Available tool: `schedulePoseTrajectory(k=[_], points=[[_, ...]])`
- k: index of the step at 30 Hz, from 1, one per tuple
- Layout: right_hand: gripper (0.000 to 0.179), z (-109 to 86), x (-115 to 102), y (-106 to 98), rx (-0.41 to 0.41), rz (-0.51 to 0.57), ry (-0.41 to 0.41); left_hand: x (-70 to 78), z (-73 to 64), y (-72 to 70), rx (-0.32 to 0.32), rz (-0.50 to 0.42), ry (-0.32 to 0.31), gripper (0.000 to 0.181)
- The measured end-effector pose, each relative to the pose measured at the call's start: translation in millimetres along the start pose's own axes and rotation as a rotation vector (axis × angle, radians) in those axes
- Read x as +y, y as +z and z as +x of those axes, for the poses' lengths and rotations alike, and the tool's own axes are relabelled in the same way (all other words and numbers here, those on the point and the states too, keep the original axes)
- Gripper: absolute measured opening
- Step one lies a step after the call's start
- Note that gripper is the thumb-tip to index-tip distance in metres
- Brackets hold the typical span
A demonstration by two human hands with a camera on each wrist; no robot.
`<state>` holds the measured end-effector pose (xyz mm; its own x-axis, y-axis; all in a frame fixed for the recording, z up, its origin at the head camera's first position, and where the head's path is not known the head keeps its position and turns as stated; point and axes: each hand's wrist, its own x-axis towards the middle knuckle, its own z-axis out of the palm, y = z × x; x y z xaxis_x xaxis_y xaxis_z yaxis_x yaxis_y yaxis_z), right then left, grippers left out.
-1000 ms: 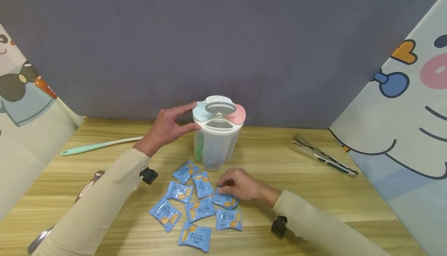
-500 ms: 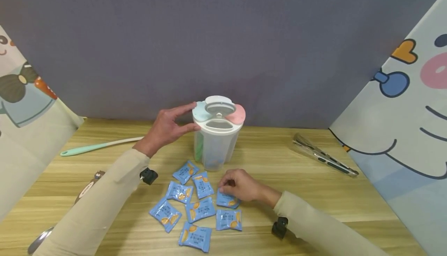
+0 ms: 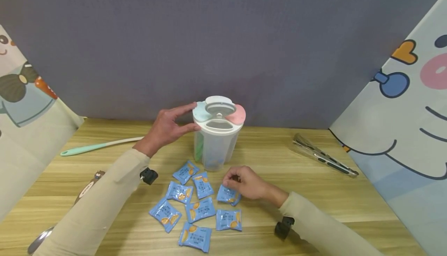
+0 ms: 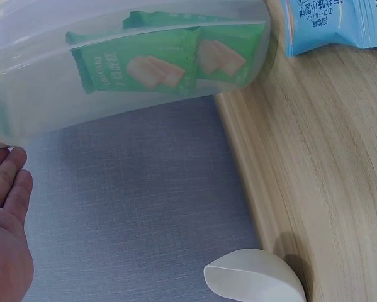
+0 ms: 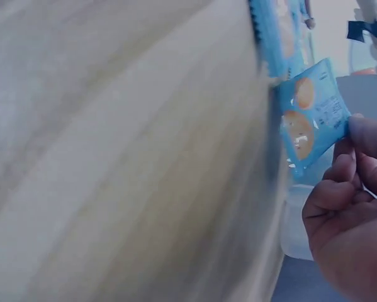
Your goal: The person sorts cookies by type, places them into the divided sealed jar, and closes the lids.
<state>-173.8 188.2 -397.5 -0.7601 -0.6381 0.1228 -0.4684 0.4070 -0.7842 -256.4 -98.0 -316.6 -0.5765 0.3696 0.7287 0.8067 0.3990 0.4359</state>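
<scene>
A clear plastic storage canister (image 3: 215, 149) stands upright near the back wall, its white lid fitted with pale blue, pink and white flaps. Against the lid's left edge rests my left hand (image 3: 167, 127), thumb and fingers spread and fairly straight. Green cake packets (image 4: 144, 63) show through the canister wall in the left wrist view. My right hand (image 3: 249, 182) pinches one corner of a blue biscuit packet (image 5: 314, 119) between thumb and fingers. That packet looks tilted, just in front of the canister. Several more blue biscuit packets (image 3: 200, 209) lie to its left and nearer the front.
Metal tongs (image 3: 324, 155) lie on the table at the right. A mint-handled utensil (image 3: 85, 149) is at the left behind my left forearm, its end hidden. Partly covered by that sleeve are a brown bear-shaped item (image 3: 91, 182) and a shiny metal piece (image 3: 40, 240).
My right hand has shifted slightly right and back, and the pinched biscuit packet has moved with it, its near edge tilting. The left hand and canister stay in place.
</scene>
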Motion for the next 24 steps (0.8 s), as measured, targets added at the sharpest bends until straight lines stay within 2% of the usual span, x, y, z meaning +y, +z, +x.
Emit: schedulePoseTrajectory(k=[8,16,24], points=[[0.007,-1.2,-10.4,-17.6,0.065,0.058,-0.057,0.6,0.5,-0.1,0.01,0.006,0.017,0.066],[0.008,4.1,-37.3,-42.3,0.181,0.139,-0.098,-0.1,0.3,-0.2,0.012,0.018,0.014,0.066],[0.006,12.0,-57.8,-63.0,0.348,0.134,-0.256,-0.2,0.2,-0.2,0.006,0.034,0.016,0.066]])
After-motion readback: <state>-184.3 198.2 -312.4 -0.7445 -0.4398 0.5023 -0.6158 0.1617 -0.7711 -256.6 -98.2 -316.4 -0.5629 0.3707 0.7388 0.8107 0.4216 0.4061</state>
